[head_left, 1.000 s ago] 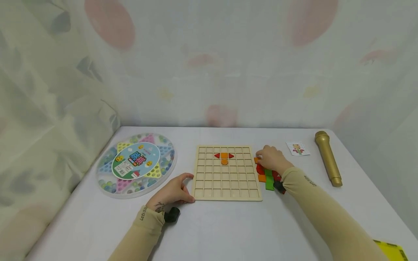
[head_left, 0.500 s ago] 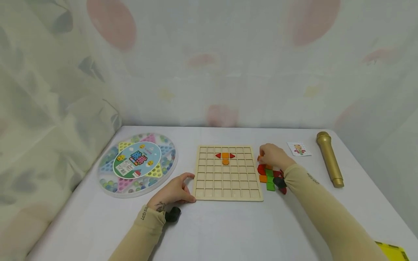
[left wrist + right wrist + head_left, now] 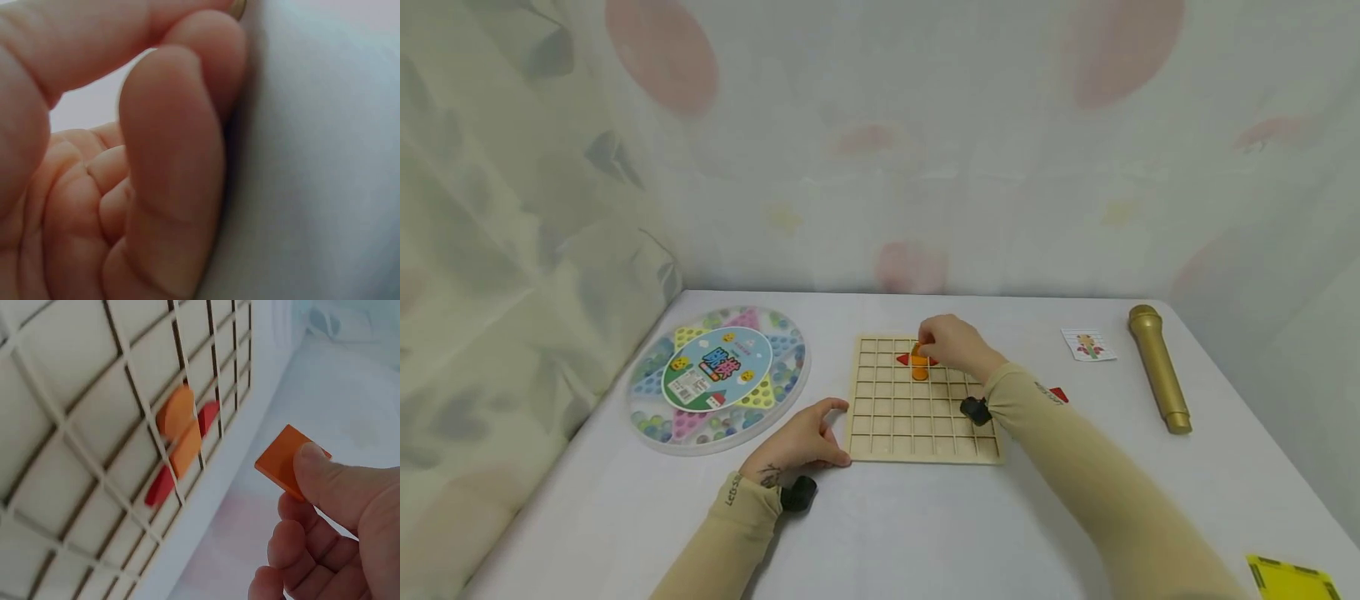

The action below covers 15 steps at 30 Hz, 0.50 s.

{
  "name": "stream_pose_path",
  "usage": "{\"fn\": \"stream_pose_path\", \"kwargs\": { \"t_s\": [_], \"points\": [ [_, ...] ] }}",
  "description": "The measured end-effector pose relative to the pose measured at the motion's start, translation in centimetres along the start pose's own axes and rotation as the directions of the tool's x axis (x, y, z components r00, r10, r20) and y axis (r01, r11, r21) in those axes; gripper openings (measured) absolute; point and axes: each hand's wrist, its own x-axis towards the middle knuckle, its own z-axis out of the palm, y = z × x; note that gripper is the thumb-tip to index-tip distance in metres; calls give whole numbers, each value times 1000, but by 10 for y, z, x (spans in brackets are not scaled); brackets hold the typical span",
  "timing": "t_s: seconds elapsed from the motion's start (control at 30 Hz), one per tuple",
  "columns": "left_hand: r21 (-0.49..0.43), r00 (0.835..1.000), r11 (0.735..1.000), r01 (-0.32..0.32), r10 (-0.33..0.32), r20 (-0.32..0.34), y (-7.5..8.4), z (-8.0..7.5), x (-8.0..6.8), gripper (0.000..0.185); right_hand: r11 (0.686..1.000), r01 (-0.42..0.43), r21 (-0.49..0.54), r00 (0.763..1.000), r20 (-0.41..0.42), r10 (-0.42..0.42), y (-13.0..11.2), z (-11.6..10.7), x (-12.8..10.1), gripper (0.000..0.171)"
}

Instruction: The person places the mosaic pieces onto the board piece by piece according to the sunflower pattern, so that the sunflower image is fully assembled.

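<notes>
My right hand [image 3: 955, 343] is over the far rows of the wooden grid board [image 3: 891, 417], pinching an orange square tile [image 3: 284, 459] between thumb and fingers. The right wrist view shows this tile apart from the board. Set in the grid are an orange square [image 3: 186, 450], an orange rounded tile [image 3: 177, 411] and a red triangle [image 3: 160, 486] on one side, with another red triangle [image 3: 209, 419] opposite. My left hand [image 3: 797, 437] rests at the board's left edge, thumb by the near corner and index finger farther up. The left wrist view shows mostly fingers, close up.
A red piece [image 3: 1059, 394] shows beside my right sleeve, which hides the spot where other tiles lay. Farther right are a small picture card [image 3: 1087, 344] and a gold microphone [image 3: 1159, 367]. A round marble game board [image 3: 718, 379] lies left, a yellow object [image 3: 1292, 579] at the lower right.
My right hand has lifted an orange tile from the loose pieces and moved left with it, over the top of the board. The left hand stays at the board's edge.
</notes>
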Motion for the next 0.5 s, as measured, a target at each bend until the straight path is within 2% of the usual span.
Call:
{"fn": "stream_pose_path", "kwargs": {
  "t_s": [0.13, 0.23, 0.5],
  "points": [
    [-10, 1000, 1000, 2, -2, -5, 0, 0, 0, 82, 998, 34, -55, 999, 44, -31, -8, 19, 9, 7],
    [-16, 1000, 1000, 8, -8, -6, -1, 1, 1, 82, 996, 26, -81, 998, 67, -20, -11, 28, 14, 8],
    [-7, 1000, 1000, 5, -5, 2, 0, 0, 2, 82, 995, -11, -99, 994, 109, 22, -17, 37, 17, 9]
  ]
}}
